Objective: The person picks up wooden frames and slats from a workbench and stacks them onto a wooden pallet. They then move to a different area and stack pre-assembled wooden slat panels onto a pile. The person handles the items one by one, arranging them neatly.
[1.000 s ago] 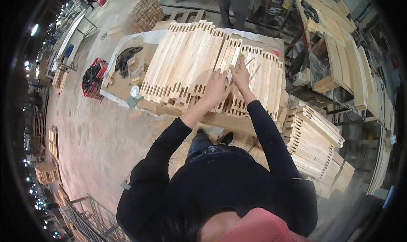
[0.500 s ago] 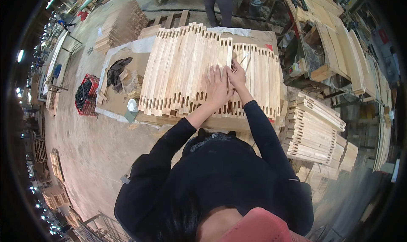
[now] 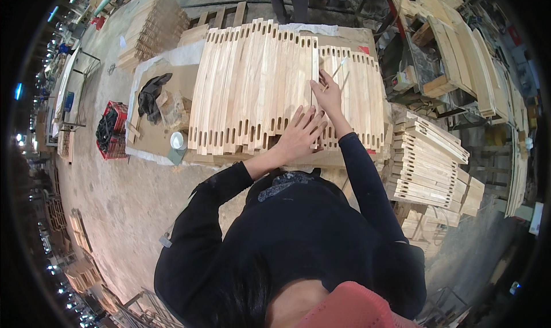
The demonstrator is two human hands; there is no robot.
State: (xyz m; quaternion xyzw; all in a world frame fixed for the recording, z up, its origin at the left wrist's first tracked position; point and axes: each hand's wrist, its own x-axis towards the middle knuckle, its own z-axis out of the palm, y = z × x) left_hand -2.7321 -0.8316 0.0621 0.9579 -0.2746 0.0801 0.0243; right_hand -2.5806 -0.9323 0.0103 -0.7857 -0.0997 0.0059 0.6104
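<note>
Wooden slats [image 3: 247,81] with oblong slots at both ends lie side by side on the work table, the left group higher than the right-hand slats [image 3: 360,92]. My left hand [image 3: 299,134] rests with spread fingers on the near ends of the slats, around the step between the groups. My right hand [image 3: 329,97] is by the edge slat [image 3: 315,64], fingers closed around a thin stick with a pale tip [image 3: 342,65], perhaps a slim brush. The stick points up and to the right. Whether its fingertips touch the edge slat is hard to tell.
Left on the table are a dark cloth [image 3: 152,98] and a white cup [image 3: 177,140]. A red crate [image 3: 117,130] stands on the floor beside it. More slotted pieces [image 3: 427,170] are stacked at the right, near a workbench [image 3: 450,69]. Beyond the table stands another person [image 3: 290,0].
My left hand has slid nearer to me, toward the slats' near ends, and its fingers have spread. My right hand has moved slightly right, still with the stick. The view has shifted a little.
</note>
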